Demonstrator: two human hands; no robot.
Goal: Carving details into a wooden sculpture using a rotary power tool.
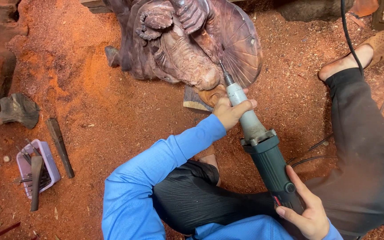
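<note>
A: Position of the die grinder [263, 146]?

B: Angled up across the lap, bit tip touching the dark wood carving [187, 42] that stands on the sawdust-covered floor [94, 102].

A: Hands?

B: Left hand [231, 111] wrapped around the grinder's pale neck. Right hand [305, 211] grasping the green rear body, near the black cord [350, 40].

A: Surroundings?

B: Small tray [50, 162] of chisels at left, well apart.
</note>
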